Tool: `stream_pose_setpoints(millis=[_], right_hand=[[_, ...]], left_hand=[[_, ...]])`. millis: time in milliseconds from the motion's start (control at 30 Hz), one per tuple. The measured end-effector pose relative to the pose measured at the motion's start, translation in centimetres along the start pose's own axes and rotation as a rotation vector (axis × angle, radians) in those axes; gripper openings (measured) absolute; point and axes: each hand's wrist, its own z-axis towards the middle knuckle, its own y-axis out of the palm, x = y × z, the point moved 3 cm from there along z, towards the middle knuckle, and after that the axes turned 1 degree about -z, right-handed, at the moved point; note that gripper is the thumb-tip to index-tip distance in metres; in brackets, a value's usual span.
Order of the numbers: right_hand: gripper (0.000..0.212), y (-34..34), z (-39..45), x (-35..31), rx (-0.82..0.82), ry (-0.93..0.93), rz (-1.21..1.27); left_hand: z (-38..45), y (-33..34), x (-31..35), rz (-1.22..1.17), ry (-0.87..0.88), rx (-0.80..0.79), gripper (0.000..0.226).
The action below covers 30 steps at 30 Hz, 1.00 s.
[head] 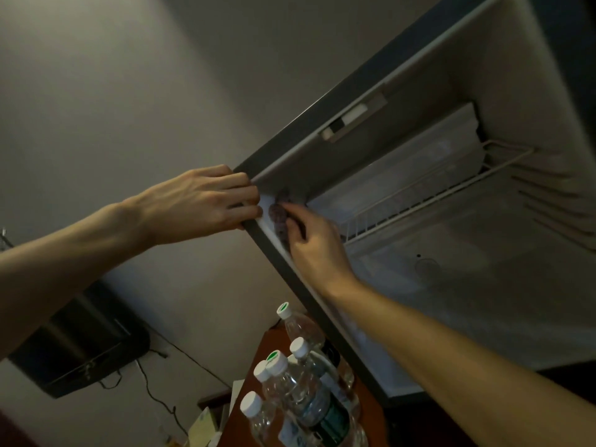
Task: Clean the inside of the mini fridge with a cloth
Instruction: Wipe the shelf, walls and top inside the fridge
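The open mini fridge (pixel 483 285) fills the right half of the tilted view, its white inside lit dimly. My left hand (pixel 206 201) grips the fridge's front corner, with the fingers curled over the dark frame edge (pixel 274 262). My right hand (pixel 309 243) holds a small dark cloth (pixel 279 217) against the white inner rim just inside that corner. The cloth is partly hidden by my fingers. A white wire shelf (pixel 435 201) spans the inside behind my right hand.
Several clear water bottles (pixel 290 382) with white caps stand on a reddish wooden surface (pixel 371 414) beside the fridge. A dark box-like appliance (pixel 80 343) with trailing cables sits at the left against the grey wall (pixel 129 91).
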Motion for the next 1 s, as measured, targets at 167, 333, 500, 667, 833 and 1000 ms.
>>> stream_pose_setpoints(millis=[167, 333, 500, 667, 833, 1000], right_hand=[[0.031, 1.1, 6.7, 2.8, 0.069, 0.097, -0.131], [0.033, 1.4, 7.0, 2.7, 0.094, 0.112, -0.132], [0.025, 0.5, 0.1, -1.2, 0.024, 0.003, -0.011], [0.026, -0.3, -2.2, -2.1, -0.012, -0.057, -0.022], [0.020, 0.0, 1.0, -0.5, 0.007, -0.032, -0.081], [0.027, 1.1, 7.0, 2.8, 0.043, 0.045, -0.246]], left_hand=[[-0.4, 0.7, -0.1, -0.018, -0.010, 0.035, 0.042], [-0.3, 0.7, 0.2, -0.028, -0.031, 0.053, 0.037], [-0.4, 0.5, 0.4, -0.039, -0.054, 0.052, 0.036], [-0.1, 0.1, 0.5, -0.031, -0.039, 0.056, 0.040], [0.0, 0.1, 0.4, -0.043, -0.009, 0.063, 0.033], [-0.2, 0.4, 0.0, -0.029, 0.027, 0.058, 0.027]])
